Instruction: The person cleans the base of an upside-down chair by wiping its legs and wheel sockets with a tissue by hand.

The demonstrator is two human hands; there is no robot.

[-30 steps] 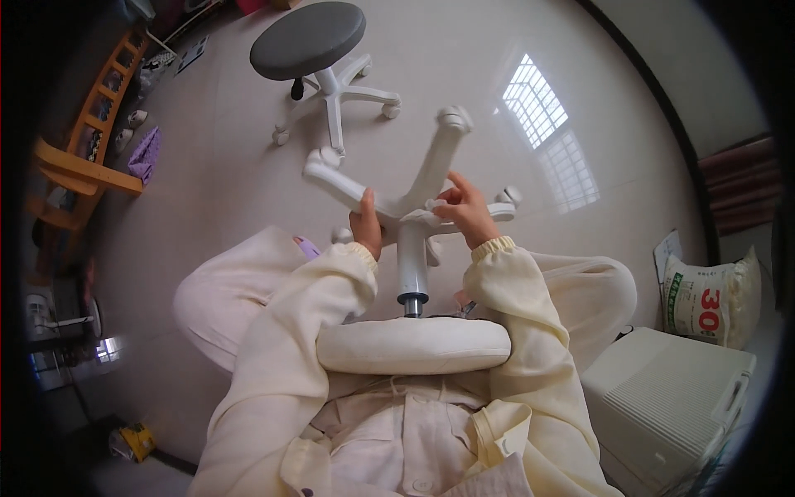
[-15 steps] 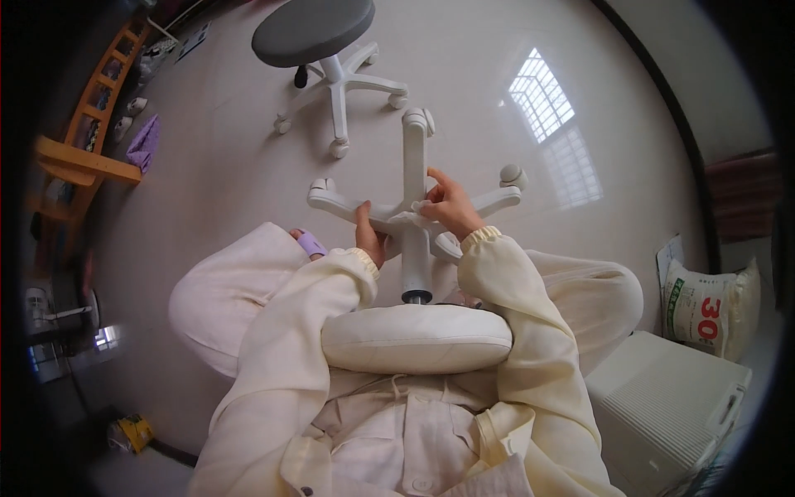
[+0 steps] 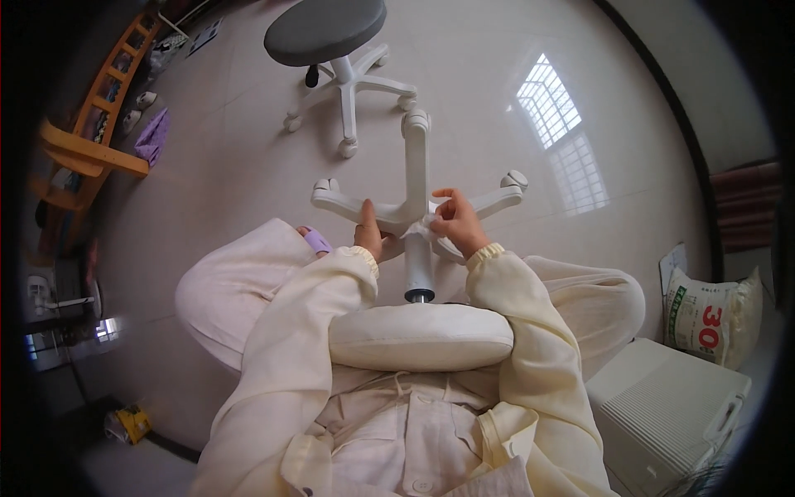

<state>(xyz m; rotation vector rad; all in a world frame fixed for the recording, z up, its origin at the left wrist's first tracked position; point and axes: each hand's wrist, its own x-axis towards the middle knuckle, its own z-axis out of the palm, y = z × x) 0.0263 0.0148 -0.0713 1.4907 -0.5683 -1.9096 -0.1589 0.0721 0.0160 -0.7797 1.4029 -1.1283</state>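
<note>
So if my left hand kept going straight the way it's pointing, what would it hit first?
Probably the left arm of the white five-armed plastic stool base: the left hand already touches it, fingers pointing up along it.

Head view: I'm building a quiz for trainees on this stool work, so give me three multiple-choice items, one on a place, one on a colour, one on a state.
1. Where does the upturned stool's white seat cushion rest?
A. on the person's lap
B. on the grey stool
C. on the white box

2. What colour is the seat of the standing stool farther off on the floor?
A. white
B. grey
C. purple

3. What is the right hand doing?
A. hanging free
B. resting on the printed sack
C. pressing a small white cloth to the five-arm caster base

Key: 1 A, the cushion lies between the forearms on the thighs. 2 B, its round seat is grey above white legs. 3 C, the fingers pinch the cloth at the hub, while the left hand grips an arm.
</note>
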